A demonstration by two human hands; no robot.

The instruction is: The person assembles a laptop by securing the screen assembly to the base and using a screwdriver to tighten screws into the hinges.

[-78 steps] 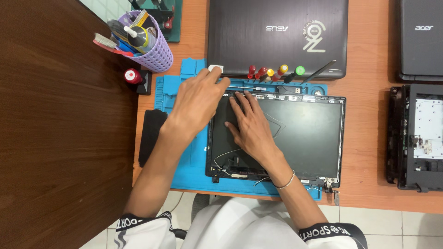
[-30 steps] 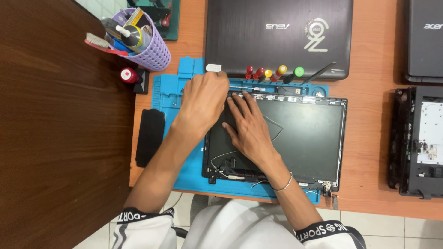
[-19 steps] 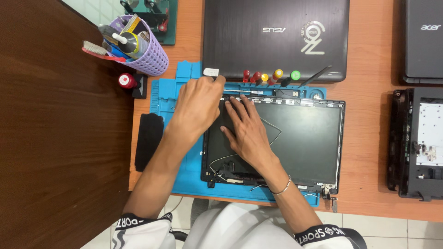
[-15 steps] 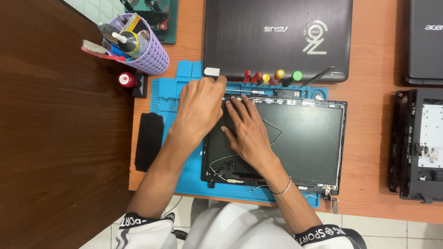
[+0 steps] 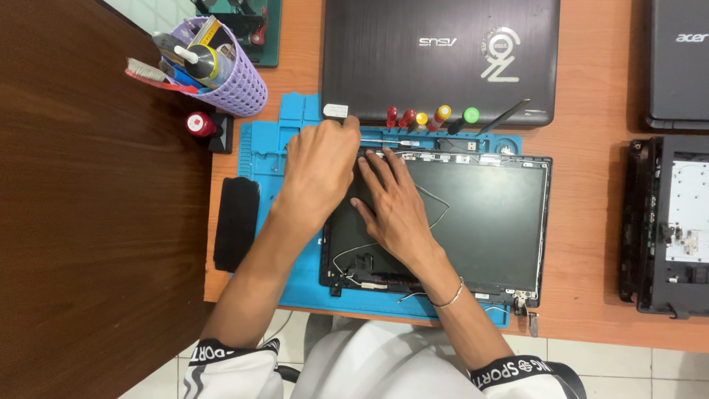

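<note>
Your left hand [image 5: 319,166] curls over the upper left corner of the screen lid [image 5: 473,222] at the frame's centre, on the blue mat [image 5: 262,159]; what it grips I cannot tell. Your right hand [image 5: 395,203] lies flat and open on the panel. Press evenly, clear of the thin wires [image 5: 432,210].

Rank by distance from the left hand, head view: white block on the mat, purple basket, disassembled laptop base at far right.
From the left hand:
1. White block, just above the fingertips on the blue mat.
2. Purple basket, up and to the left.
3. Disassembled laptop base, far right edge.
</note>
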